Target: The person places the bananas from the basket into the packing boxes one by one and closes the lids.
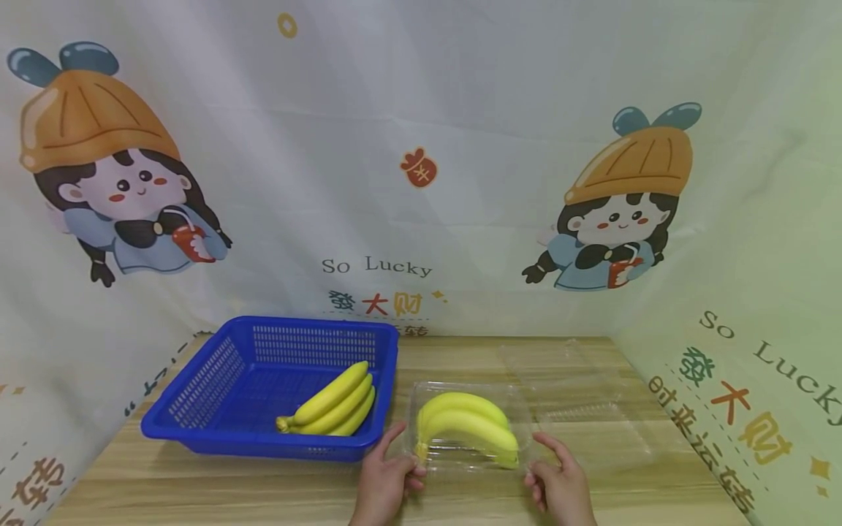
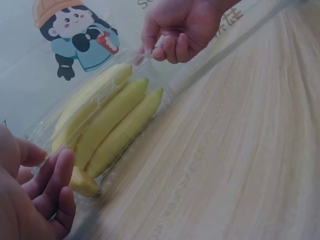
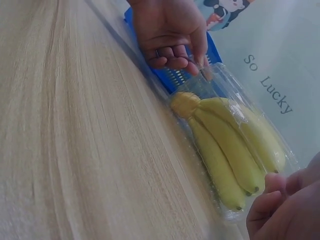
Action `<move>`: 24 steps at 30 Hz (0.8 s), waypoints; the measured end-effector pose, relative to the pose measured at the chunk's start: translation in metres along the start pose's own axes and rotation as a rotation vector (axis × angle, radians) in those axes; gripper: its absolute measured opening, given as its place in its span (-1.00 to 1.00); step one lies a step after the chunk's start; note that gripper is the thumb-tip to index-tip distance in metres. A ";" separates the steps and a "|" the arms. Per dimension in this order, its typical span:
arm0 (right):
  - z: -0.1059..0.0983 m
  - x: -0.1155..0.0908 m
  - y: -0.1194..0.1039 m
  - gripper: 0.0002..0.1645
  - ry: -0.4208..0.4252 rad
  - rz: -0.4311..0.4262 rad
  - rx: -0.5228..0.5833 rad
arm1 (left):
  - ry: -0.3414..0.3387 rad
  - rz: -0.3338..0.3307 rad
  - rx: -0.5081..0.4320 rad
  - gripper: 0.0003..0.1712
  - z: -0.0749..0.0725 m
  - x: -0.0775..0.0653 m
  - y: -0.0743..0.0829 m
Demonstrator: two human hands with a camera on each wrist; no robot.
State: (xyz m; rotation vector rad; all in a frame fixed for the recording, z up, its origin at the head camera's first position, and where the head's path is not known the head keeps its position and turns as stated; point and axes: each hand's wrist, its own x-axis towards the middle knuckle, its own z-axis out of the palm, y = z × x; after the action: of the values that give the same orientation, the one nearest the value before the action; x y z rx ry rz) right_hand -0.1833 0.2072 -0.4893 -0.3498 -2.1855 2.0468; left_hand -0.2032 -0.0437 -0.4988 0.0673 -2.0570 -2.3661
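Observation:
A clear plastic clamshell box (image 1: pixel 470 386) stands on the table with a bunch of yellow bananas (image 1: pixel 468 420) inside, its lid lying over them. My left hand (image 1: pixel 388 478) pinches the box's near left corner between thumb and fingers. At the opposite end, my right hand (image 1: pixel 561 482) pinches the near right corner, with its lower fingers curled. In the left wrist view, the banana tips (image 2: pixel 147 82) point toward the right hand (image 2: pixel 182 30). The bunch's stem end (image 3: pixel 185 104) lies by the left hand (image 3: pixel 170 30) in the right wrist view.
To the left is a blue plastic basket (image 1: pixel 263 443) holding another bunch of bananas (image 1: pixel 338 405). An open clear plastic box (image 1: pixel 582 405) lies on the right of the wooden table (image 1: pixel 263 489). A printed cloth (image 1: pixel 493 219) hangs behind and along both sides.

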 end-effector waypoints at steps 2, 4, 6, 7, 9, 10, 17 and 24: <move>0.000 0.000 0.000 -0.32 0.002 -0.002 0.002 | -0.005 0.006 0.002 -0.20 -0.001 0.000 0.000; 0.001 0.001 0.000 -0.32 -0.001 0.001 0.009 | -0.010 0.011 0.007 -0.20 -0.001 0.000 0.000; 0.001 0.001 0.000 -0.31 -0.001 0.008 0.015 | -0.014 0.011 0.019 -0.21 -0.002 0.000 0.000; 0.000 0.001 -0.001 -0.31 -0.002 0.013 0.019 | -0.017 0.010 0.028 -0.21 -0.002 0.000 0.000; 0.000 0.000 -0.002 -0.31 0.002 0.025 0.019 | -0.024 0.010 0.045 -0.23 -0.002 -0.001 0.000; 0.000 0.000 -0.002 -0.31 0.007 0.028 0.016 | -0.028 0.010 0.052 -0.24 -0.002 -0.001 0.000; -0.004 -0.005 -0.006 -0.36 0.063 0.018 -0.043 | -0.053 0.038 0.056 -0.29 -0.005 -0.003 0.000; -0.005 -0.013 -0.013 -0.36 0.084 -0.031 -0.001 | -0.036 0.070 0.134 -0.26 -0.009 -0.007 0.004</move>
State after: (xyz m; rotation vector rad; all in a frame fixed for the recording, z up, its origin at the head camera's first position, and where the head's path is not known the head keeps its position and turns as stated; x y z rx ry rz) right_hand -0.1706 0.2085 -0.4750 -0.3924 -2.1297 1.9780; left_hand -0.1962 -0.0526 -0.4961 -0.0462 -2.1938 -2.2041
